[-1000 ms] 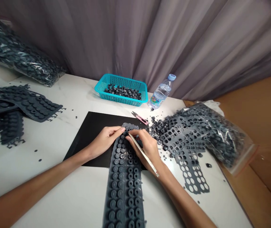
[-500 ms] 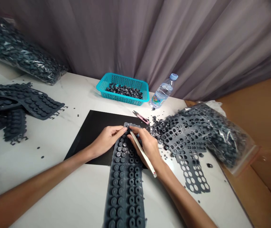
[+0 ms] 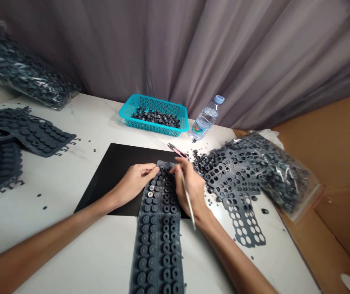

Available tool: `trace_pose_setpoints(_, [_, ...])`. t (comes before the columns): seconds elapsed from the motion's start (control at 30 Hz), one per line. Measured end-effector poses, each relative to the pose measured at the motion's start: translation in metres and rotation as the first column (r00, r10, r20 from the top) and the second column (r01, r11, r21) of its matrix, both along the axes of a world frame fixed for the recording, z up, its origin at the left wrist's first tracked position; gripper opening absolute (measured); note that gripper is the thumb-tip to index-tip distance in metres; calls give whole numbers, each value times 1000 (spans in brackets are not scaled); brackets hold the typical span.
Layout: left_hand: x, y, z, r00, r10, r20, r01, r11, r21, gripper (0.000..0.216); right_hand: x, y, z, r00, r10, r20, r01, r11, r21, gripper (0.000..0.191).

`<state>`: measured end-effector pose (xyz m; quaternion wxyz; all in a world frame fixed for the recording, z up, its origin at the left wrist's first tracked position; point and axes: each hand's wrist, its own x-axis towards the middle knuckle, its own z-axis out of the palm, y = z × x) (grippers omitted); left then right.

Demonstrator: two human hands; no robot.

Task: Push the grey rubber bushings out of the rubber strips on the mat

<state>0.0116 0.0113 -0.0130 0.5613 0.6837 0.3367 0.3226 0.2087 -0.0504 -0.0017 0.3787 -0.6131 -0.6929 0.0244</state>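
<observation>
A long dark grey rubber sheet (image 3: pixel 158 228), moulded with rows of round knobs and rings, runs from the black mat (image 3: pixel 101 171) toward me. Thumb and fingers of my left hand (image 3: pixel 136 181) are closed in a pinch on its far left edge. My right hand (image 3: pixel 190 183) is closed around a slim, pale stick-like tool (image 3: pixel 189 202), whose working end is hidden by the fingers. That hand is over the sheet's far right side, its fingertips close to the rings. Some knobs near my left hand show shiny, lighter tops.
Behind the mat stand a turquoise basket (image 3: pixel 153 130) of small rubber parts and a water bottle (image 3: pixel 205 122). Pink-handled thread snips (image 3: pixel 178 151) lie beside the mat. Punched sheets (image 3: pixel 245 220) and a full bag (image 3: pixel 288 179) are right; more moulded sheets (image 3: pixel 44 136) and another bag (image 3: pixel 28 69) left.
My right hand has lifted slightly away from my left, and the pale tool has turned more upright and edge-on. My left hand keeps its pinch. The whole view has shifted a little.
</observation>
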Motion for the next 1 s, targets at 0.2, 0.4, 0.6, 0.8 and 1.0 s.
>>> trace_pose_setpoints(0.2, [-6,6,4,999,-6,37,8,998,-66,40,40,4,2,956,-267,120,276,959,-65,33])
trace_pose_setpoints(0.4, [-7,8,6,996,-49,73,59,990,-131,38,36,2,2,984,-127,124,127,992,4,27])
trace_pose_setpoints(0.6, [-8,10,4,994,-78,76,89,984,-153,36,18,-3,4,999,-29,33,30,999,-15,27])
trace_pose_setpoints(0.8, [-9,10,5,993,-93,77,106,978,-182,35,9,-11,4,992,81,-102,-78,997,25,19])
trace_pose_setpoints(1.0, [-9,10,5,995,-96,35,101,981,-168,39,-4,-16,9,942,335,-11,-335,942,12,10])
